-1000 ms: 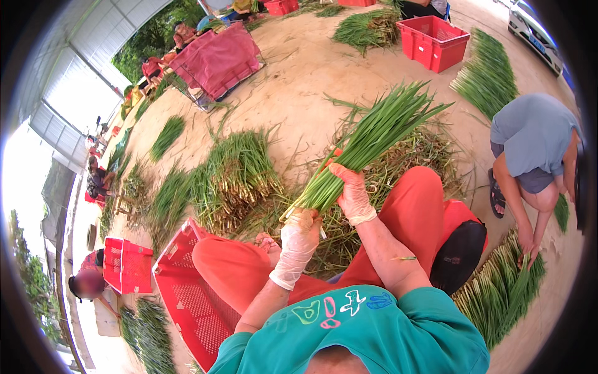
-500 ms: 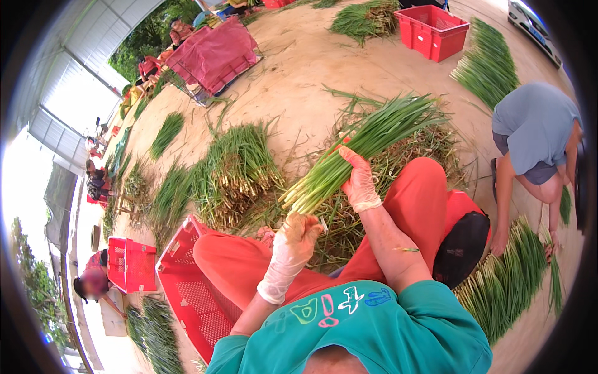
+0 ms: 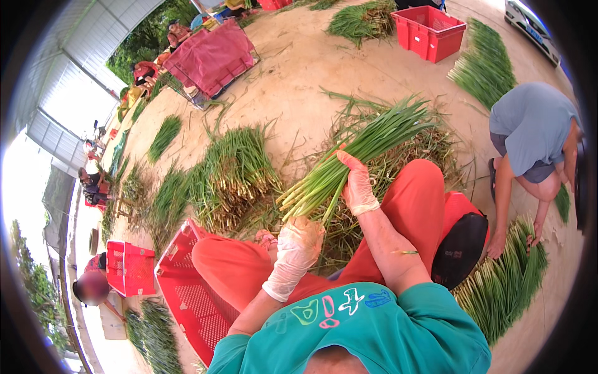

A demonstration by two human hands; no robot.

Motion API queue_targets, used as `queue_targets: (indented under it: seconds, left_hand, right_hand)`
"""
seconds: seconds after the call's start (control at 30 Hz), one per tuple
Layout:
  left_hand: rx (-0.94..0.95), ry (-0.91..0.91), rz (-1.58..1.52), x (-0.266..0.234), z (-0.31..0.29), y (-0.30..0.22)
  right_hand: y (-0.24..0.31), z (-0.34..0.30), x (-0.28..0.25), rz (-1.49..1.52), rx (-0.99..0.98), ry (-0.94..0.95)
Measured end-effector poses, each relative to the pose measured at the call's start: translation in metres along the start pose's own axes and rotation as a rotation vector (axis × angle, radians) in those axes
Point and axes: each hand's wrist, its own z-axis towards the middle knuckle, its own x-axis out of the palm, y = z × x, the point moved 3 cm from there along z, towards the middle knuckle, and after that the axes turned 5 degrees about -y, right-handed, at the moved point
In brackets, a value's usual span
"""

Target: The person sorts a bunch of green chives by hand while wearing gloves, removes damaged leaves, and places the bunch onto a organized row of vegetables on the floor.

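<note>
Head view: right hand (image 3: 359,187) closed snugly around a bunch of green stalks (image 3: 381,138), over the leafy heap (image 3: 427,154)'s far-left edge. Left hand (image 3: 301,242) curled near the pale ends (image 3: 296,201), can't tell what's inside.

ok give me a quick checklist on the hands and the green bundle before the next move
1. Right hand gripping the green bundle: ok, thumb across the stalks.
2. Left hand free of stalks: cannot tell, its fingertips are hidden beside the bundle's pale ends.
3. Gloves on both hands: ok.
4. Ground under the bundle free of loose stalks: not ok, a heap lies there.
5. Co-worker's hands clear of the bundle: ok, they are at the row of stalks on the right.
</note>
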Motion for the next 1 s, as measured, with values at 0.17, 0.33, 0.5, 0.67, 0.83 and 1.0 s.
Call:
queue_targets:
  seconds: [0.17,0.33,0.5,0.67,0.83,1.0]
  left_hand:
    - [-0.084,-0.062,-0.068,-0.022,-0.023,-0.001]
    - [-0.354,0.081,-0.362,-0.027,-0.06,0.037]
    - [-0.656,0.218,-0.485,-0.018,-0.063,0.06]
    - [-0.85,-0.17,-1.271,0.04,-0.044,0.066]
    - [-1.039,-0.191,-1.266,0.059,-0.047,0.069]
    - [-0.991,-0.047,-0.963,0.067,-0.069,0.094]
  right_hand:
    - [0.005,-0.01,0.009,0.014,0.022,-0.035]
    - [0.012,0.0,0.006,0.12,0.014,0.031]
    - [0.012,0.003,0.003,0.14,-0.004,0.105]
    - [-0.014,-0.011,0.012,0.15,0.09,0.156]
    - [-0.013,-0.007,0.001,0.084,0.092,0.152]
    - [-0.012,-0.01,0.007,0.005,0.072,0.092]
